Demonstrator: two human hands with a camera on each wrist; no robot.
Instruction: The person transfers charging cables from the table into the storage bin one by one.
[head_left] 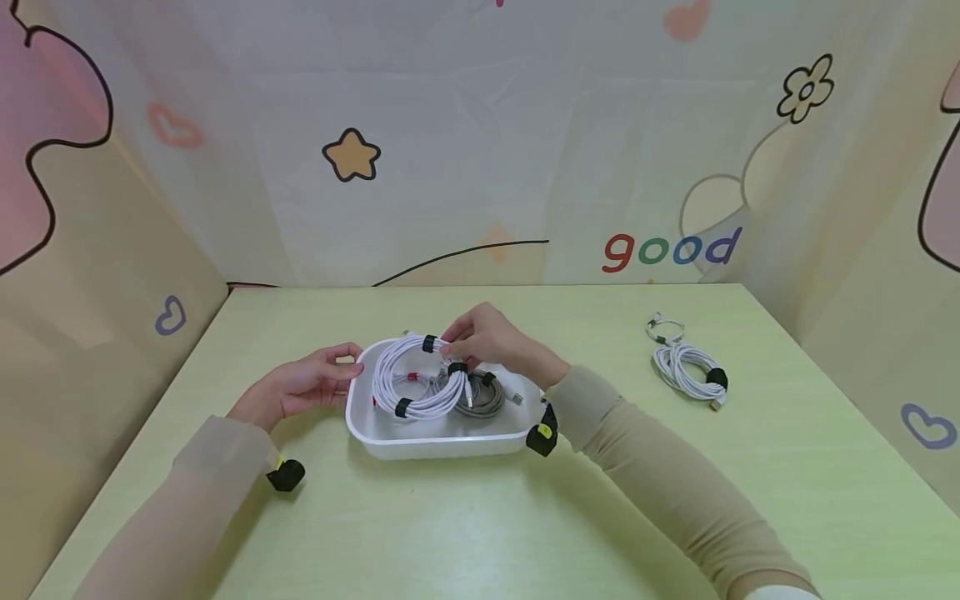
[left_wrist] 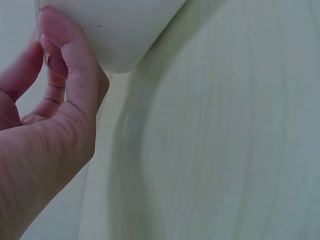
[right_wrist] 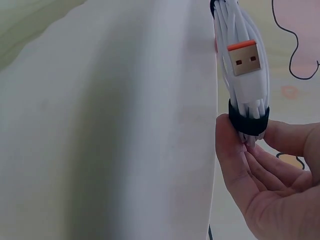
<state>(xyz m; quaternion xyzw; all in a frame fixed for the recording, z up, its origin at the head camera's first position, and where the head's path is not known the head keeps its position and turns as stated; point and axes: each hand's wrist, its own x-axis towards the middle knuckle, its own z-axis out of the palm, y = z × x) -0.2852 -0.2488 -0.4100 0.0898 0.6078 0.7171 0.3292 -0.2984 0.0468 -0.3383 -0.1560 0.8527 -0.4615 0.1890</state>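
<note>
A coiled white USB cable (head_left: pixel 386 375) with black straps is held by my right hand (head_left: pixel 487 337) over a white plastic tray (head_left: pixel 450 447). The right wrist view shows thumb and fingers pinching the coil (right_wrist: pixel 247 85) beside a black strap, with an orange-edged USB plug facing the camera. My left hand (head_left: pixel 318 379) grips the tray's left end; in the left wrist view its fingertips lie against the tray wall (left_wrist: pixel 115 30). Within the tray is a grey coiled cable (head_left: pixel 483 400), partly hidden, and a smaller cable with a red tie (head_left: pixel 412 377) behind the held coil.
Another bundle of white cable (head_left: pixel 682 367) with a black strap lies on the table at the right, with a small white loop (head_left: pixel 666 330) at its far end. A patterned cloth (head_left: pixel 465 183) hangs behind the pale wooden table (head_left: pixel 450 533).
</note>
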